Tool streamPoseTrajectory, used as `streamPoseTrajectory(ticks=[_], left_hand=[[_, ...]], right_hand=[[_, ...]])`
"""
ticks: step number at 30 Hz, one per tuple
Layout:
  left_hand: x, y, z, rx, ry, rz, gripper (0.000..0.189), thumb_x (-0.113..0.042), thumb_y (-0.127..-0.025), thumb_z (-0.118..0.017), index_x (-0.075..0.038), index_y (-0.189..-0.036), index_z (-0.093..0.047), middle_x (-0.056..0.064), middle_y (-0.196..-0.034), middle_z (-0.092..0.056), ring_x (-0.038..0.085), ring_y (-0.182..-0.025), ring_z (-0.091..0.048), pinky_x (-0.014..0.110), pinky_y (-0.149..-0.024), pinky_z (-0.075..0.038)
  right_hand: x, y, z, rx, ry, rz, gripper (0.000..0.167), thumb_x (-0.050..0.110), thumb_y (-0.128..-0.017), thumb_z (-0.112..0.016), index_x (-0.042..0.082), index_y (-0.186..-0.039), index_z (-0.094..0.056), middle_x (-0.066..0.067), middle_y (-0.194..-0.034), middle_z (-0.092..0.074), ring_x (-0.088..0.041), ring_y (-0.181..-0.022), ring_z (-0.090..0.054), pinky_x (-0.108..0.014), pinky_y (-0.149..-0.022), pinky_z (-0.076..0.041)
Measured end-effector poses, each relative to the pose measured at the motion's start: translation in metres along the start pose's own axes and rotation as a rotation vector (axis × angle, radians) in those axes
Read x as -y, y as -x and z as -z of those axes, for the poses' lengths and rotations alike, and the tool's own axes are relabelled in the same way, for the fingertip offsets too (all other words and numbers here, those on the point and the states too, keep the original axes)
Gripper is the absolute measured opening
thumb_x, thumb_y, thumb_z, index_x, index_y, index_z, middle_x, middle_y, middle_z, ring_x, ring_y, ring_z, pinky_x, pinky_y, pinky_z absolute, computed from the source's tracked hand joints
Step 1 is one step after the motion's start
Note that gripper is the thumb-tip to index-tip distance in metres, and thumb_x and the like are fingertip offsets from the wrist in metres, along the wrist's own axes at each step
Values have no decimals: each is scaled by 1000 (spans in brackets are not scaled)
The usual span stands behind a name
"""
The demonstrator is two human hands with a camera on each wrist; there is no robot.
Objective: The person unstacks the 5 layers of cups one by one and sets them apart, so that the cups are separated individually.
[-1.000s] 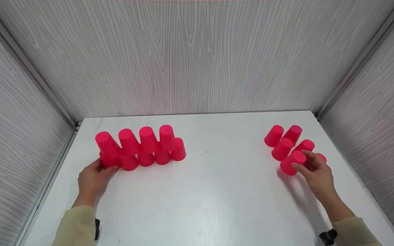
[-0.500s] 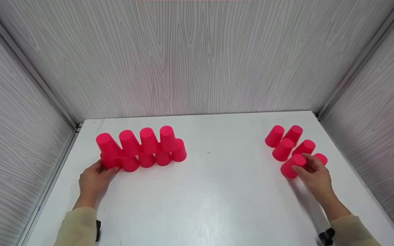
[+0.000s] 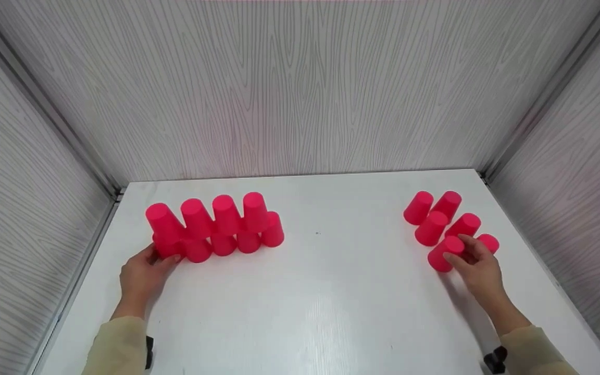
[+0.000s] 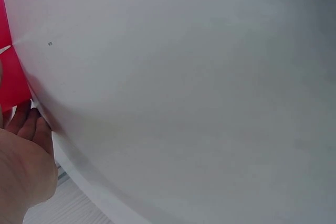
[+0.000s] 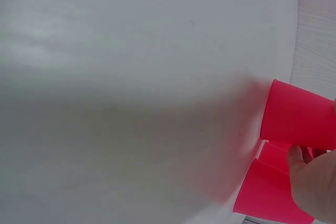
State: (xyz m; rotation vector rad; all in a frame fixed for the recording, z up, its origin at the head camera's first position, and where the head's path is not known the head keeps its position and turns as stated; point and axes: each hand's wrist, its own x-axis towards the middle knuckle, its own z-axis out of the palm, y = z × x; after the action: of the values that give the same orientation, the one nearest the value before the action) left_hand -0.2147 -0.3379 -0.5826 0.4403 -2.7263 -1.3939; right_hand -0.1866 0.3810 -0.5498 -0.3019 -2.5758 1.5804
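In the head view, upside-down pink-red cups stand in two groups on the white table. At left, a bottom row carries a second row of cups, such as the top cup (image 3: 167, 221) at its left end. My left hand (image 3: 142, 273) curls its fingers and thumb round the leftmost bottom cup (image 3: 169, 247). At right, my right hand (image 3: 482, 268) pinches the nearest cup (image 3: 439, 257) between thumb and fingers. Behind it stand more cups, among them a middle cup (image 3: 430, 229) and a right-hand cup (image 3: 488, 242), partly hidden by my fingers.
The white table (image 3: 300, 302) reaches between the two groups. A grey wood-grain back wall (image 3: 300, 94) rises behind it, with a left side wall (image 3: 13, 208) and right side wall (image 3: 581, 198). Dark straps (image 3: 496, 359) sit at both wrists.
My right hand has brought its cup slightly nearer to me beside the right group. The left hand keeps its grip, and both groups look otherwise the same.
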Motion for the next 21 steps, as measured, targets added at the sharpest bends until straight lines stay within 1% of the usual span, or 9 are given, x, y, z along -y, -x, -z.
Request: streamPoseTrajectory(ticks=[3, 8, 11, 13, 15, 19, 21], left_hand=[[0, -1, 0, 3, 8, -1, 84, -46, -95, -80, -11, -162, -44, 19, -151, -58, 44, -136, -55, 52, -103, -56], [1, -1, -1, 4, 14, 7, 84, -46, -95, -80, -12, -163, -44, 19, -152, -57, 44, -137, -55, 51, -103, -56], [-1, -1, -1, 3, 14, 12, 83, -46, -95, -80, -12, -162, -44, 19, -152, -57, 44, -137, -54, 52, -103, -56], [-1, 0, -1, 3, 16, 15, 83, -46, -95, -80, -12, -162, -44, 18, -152, -57, 43, -137, -55, 51, -103, -56], [-2, 0, -1, 2, 24, 14, 83, -46, -95, -80, -13, -162, -45, 18, -152, -57, 43, -137, -55, 51, -103, -56], [-2, 1, 0, 8, 41, 17, 84, -47, -95, -80, -13, -163, -44, 17, -153, -56, 42, -137, -55, 49, -103, -57], [-2, 2, 0, 14, 47, 22, 85, -47, -95, -80, -13, -163, -43, 17, -154, -56, 42, -137, -54, 49, -103, -56]], right_hand=[[2, 0, 1, -8, 2, 4, 77, 39, -98, -78, 11, -161, -41, -17, -153, -50, -37, -138, -51, -12, -89, -53], [9, 4, 6, -11, -22, 45, 76, 35, -99, -78, 10, -161, -41, -15, -153, -50, -30, -135, -53, -13, -91, -53], [18, 6, 10, -27, -27, 71, 75, 31, -100, -77, 8, -161, -40, -18, -155, -48, -35, -138, -52, -12, -93, -51], [29, 6, 12, -49, -25, 82, 74, 30, -101, -76, 7, -161, -40, -20, -157, -46, -41, -143, -48, -11, -94, -50], [43, 7, 12, -73, -12, 97, 73, 30, -101, -76, 8, -161, -41, -19, -159, -46, -42, -146, -46, -11, -96, -49], [72, 8, 3, -103, 37, 179, 68, 29, -100, -77, 11, -158, -46, -14, -156, -51, -36, -145, -49, -11, -99, -47], [87, 8, -6, -98, 45, 233, 64, 26, -100, -77, 12, -156, -49, -11, -154, -54, -33, -144, -51, -11, -101, -46]])
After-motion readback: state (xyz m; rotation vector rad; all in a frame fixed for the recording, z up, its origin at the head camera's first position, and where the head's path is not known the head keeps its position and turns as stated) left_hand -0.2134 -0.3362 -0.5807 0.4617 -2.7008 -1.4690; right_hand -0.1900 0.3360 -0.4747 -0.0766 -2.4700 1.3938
